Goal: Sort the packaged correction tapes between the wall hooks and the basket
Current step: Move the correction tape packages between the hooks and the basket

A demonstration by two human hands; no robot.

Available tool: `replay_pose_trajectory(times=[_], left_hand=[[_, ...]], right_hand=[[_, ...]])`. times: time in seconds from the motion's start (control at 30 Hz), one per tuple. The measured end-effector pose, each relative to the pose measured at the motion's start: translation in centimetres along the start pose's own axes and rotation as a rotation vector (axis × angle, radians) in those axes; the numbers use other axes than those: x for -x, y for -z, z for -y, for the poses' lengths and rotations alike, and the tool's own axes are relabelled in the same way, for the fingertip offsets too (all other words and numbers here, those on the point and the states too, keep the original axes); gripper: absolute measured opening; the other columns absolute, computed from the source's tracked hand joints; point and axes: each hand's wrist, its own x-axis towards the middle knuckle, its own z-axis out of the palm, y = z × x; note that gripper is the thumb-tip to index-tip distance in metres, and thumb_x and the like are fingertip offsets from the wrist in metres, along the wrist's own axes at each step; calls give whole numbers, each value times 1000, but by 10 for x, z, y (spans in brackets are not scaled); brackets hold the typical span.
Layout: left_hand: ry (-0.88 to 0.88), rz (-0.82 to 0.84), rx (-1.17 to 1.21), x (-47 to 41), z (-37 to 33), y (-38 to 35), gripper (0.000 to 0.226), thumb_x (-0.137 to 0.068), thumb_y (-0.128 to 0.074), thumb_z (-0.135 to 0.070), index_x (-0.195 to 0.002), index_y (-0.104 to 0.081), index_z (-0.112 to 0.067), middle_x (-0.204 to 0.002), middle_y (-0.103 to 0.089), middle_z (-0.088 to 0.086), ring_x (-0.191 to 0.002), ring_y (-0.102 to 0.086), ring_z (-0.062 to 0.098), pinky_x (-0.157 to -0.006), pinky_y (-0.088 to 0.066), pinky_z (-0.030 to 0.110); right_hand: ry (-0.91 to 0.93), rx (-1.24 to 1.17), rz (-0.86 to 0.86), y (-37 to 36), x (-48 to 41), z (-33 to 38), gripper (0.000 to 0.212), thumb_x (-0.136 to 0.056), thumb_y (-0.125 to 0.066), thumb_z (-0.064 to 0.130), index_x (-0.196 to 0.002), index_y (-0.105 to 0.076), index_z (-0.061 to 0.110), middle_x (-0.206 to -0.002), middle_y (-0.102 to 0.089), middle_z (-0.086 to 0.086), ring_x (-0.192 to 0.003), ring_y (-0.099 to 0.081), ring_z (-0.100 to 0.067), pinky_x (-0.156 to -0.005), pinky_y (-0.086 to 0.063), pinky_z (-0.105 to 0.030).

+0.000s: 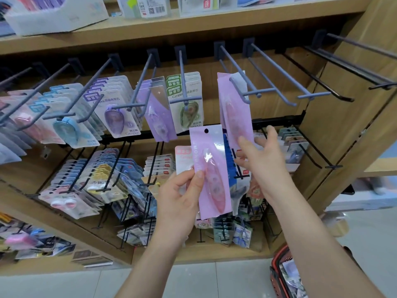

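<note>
**Pink pack in the left hand, right hand open at the hook**

Nearest, at the bottom right corner, a red basket (pixel 279 276) stands on the tiled floor (pixel 193 278) with packs inside it, partly behind the right forearm.

Above it, the left hand (pixel 182 194) grips a pink pack (pixel 211 168) by its left edge, thumb on the front and fingers behind, holding it upright with the hang hole at the top. A second, paler pack (pixel 182 157) peeks out behind it in the same grip.

The right hand (pixel 261 155) is spread and grasps nothing; its fingertips lie at the lower end of the pink packs (pixel 235 108) hanging on a blue hook (pixel 238 82).

The held pack covers part of the lower rows of black hooks (pixel 150 166), which are crowded with small carded packs. Left of the pink ones hang purple packs (pixel 158 112) and green packs (pixel 187 100), with more rows beyond to the left. The hooks to the right (pixel 285 74) are bare.

Farthest, a wooden shelf (pixel 193 24) carries boxes and more packaged goods.
</note>
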Motion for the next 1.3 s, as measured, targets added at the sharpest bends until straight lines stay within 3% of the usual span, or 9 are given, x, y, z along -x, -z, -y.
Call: replay_pose_trajectory(times=[0.07,0.17,0.27,0.4,0.57,0.67,0.97,1.13,1.3], left_hand=[[9,16,25,0,0,-2,27,-90,-60,-51,-93,-78,-32,-99,-73,2,-102,-66,30,-90,-53,57],[6,3,59,0,-3,-6,28,-91,-61,-49,-91,-79,-27,-97,-73,5,-98,-67,30,-88,-53,58],[-23,0,40,-2,-3,-11,29,-90,-60,-50,-90,-78,-28,-96,-72,7,-94,-66,27,-86,-52,59],[-34,63,73,0,-7,-16,25,-92,-63,-42,-90,-78,-22,-93,-73,5,-91,-67,24,-84,-55,53],[-59,161,85,1,-14,-15,21,-84,-61,-34,-87,-79,-24,-93,-72,-1,-87,-64,1,-74,-51,14],[-52,154,87,-4,-15,-15,27,-79,-65,-36,-96,-78,-20,-105,-73,-4,-97,-67,1,-79,-49,13],[-119,151,69,-34,-46,-20,21,-92,-66,-17,-83,-73,-34,-86,-72,-24,-89,-64,-10,-78,-49,10],[-89,164,26,-48,-53,-36,13,-90,-71,-17,-92,-76,-29,-102,-75,-10,-103,-69,11,-97,-54,43],[-91,96,41,-40,-48,-31,24,-99,-56,-11,-105,-74,-26,-112,-70,-20,-107,-58,-14,-92,-44,8]], right_hand=[[16,79,46,8,14,-1,58,-94,-62,41,-145,-36,31,-133,-47,9,-99,-63,-9,-76,-56,-27],[-8,93,300,20,39,-8,40,-79,-65,51,-110,-63,26,-103,-71,0,-86,-69,-15,-68,-55,-27],[-4,25,432,20,52,-20,42,-70,-75,38,-105,-67,18,-88,-74,-3,-79,-72,-24,-70,-58,-31],[62,14,406,23,56,-24,40,-71,-76,30,-108,-68,20,-101,-75,-1,-90,-73,-26,-78,-60,-37],[99,-122,338,33,57,-17,35,-78,-68,19,-112,-61,20,-104,-76,2,-91,-75,-21,-71,-62,-33],[129,-120,267,33,53,-10,35,-80,-66,22,-115,-61,22,-103,-76,0,-87,-75,-22,-67,-62,-34],[94,-87,225,28,48,-4,38,-81,-62,39,-114,-60,21,-75,-75,-5,-61,-70,-21,-49,-56,-26],[94,-116,207,29,49,-4,38,-82,-59,40,-111,-62,15,-55,-62,-8,-44,-57,-17,-45,-48,-23],[57,-138,114,31,42,-7,21,-90,-63,32,-109,-66,23,-61,-66,-4,-48,-58,-12,-49,-50,-22]])
